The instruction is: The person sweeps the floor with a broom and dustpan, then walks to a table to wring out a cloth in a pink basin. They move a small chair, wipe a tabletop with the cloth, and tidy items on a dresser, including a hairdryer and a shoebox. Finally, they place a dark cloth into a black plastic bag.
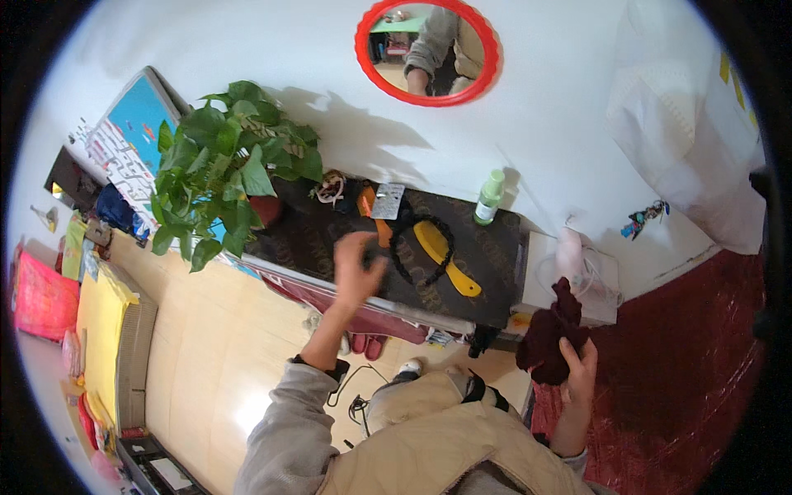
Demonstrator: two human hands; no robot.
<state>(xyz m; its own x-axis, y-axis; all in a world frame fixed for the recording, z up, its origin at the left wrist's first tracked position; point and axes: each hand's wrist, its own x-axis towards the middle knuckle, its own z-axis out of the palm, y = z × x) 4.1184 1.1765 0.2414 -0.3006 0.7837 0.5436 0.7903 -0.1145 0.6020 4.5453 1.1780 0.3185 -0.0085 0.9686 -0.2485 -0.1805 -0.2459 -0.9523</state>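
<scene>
My right hand [580, 365] grips a dark maroon cloth item [550, 343] in front of a white box, its folds bunched up and hanging loosely. Blurred by motion, my left hand [359, 269] hovers over the front part of a dark patterned cabinet top [297, 247]. Something dark shows by its fingers, but whether they hold it is unclear. Just right of that hand lie a black braided hair band [401, 266] and a yellow comb [461, 279], the band ringing part of the comb. Behind it sit an orange comb [366, 201] and a silvery card [388, 202].
A green bottle [489, 198] stands at the back near the wall. Potted leafy vines [235, 161] spread over the left end. Above hangs a red-framed mirror [365, 68]. At right are a white box [600, 309] with a cord and a red-covered surface [674, 359].
</scene>
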